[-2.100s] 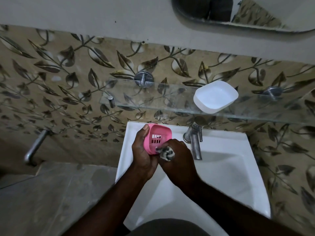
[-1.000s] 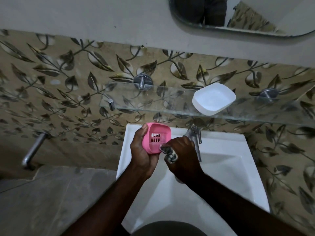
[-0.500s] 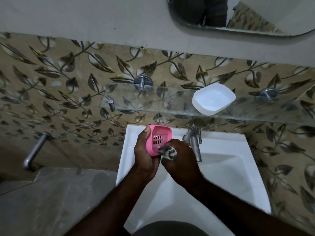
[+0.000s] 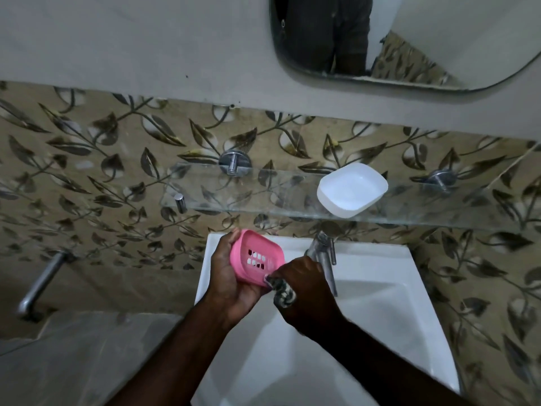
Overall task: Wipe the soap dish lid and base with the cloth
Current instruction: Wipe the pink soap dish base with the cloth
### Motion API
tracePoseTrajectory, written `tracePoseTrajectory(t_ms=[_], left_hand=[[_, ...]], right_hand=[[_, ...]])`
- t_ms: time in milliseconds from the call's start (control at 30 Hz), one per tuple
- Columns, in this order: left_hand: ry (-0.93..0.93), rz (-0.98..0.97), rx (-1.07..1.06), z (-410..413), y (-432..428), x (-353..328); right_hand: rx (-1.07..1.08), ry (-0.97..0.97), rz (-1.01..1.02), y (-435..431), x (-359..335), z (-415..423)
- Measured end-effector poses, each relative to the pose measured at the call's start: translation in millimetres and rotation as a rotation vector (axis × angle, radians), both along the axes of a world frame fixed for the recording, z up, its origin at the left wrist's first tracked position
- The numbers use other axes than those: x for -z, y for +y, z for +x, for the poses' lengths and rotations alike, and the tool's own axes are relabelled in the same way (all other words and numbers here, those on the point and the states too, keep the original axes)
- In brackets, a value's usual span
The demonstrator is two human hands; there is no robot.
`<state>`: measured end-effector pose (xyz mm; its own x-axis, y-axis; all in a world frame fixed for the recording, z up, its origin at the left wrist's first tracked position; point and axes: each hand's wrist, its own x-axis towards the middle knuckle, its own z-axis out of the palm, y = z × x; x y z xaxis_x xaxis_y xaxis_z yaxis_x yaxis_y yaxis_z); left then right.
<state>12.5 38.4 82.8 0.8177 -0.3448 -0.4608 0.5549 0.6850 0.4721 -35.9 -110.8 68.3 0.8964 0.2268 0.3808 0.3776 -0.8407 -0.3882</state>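
We have both hands over the white sink [image 4: 374, 323], held above the back left part of the basin. The left hand [image 4: 228, 279] grips the pink soap dish part [image 4: 254, 259], fingers curled round its left and far edge and the palm under it. The part is tilted, its slotted face turned up toward the camera, with two short rows of drain slots showing. We cannot tell whether this pink part is the lid or the base. The right hand [image 4: 307, 288] is closed round the bunched cloth [image 4: 283, 292], which is dark and light patterned and mostly buried in the fist. The cloth touches the near right corner of the pink part, pressed against its edge. The white soap dish part [image 4: 351, 189] sits open side up on the glass shelf [image 4: 263, 197], right of centre and near the front edge, well apart from both hands. Two chrome shelf brackets [image 4: 235, 165] fix the shelf to the leaf-pattern tiles [image 4: 102, 159]. A chrome tap [image 4: 325, 253] stands at the back of the sink, just beside and behind the right hand. The mirror [image 4: 453, 39] at the upper right reflects a person's dark clothing. A metal pipe [image 4: 41, 281] sticks out of the wall low on the left, above a grey, blurred surface.
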Motion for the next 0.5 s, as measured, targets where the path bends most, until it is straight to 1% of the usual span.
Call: tracePoseTrajectory(t_ms=[67, 133, 200, 233, 333, 400, 433, 467, 500], left_hand=[[0.015, -0.030, 0.045, 1, 3, -1], [0.009, -0.100, 0.085, 1, 5, -3], [-0.024, -0.153, 0.082, -1, 5, -5], [-0.049, -0.144, 0.052, -2, 2, -4], [-0.108, 0.030, -0.078, -10, -12, -2], [-0.098, 0.189, -0.085, -18, -23, -2], [-0.086, 0.251, -0.091, -20, -27, -1], [-0.073, 0.280, -0.104, -21, -28, 1], [-0.061, 0.288, -0.117, -21, -28, 2]], right_hand=[[-0.005, -0.015, 0.024, -1, -4, 2], [-0.006, -0.006, 0.065, -3, -11, 5], [0.024, 0.052, 0.130, -4, -18, 7], [0.064, 0.099, 0.179, -2, -21, 6], [0.166, 0.294, 0.381, 12, -29, -1], [0.177, 0.437, 0.566, 27, -31, -6], [0.191, 0.485, 0.619, 33, -29, -9], [0.206, 0.514, 0.628, 36, -27, -13], [0.208, 0.511, 0.584, 38, -26, -16]])
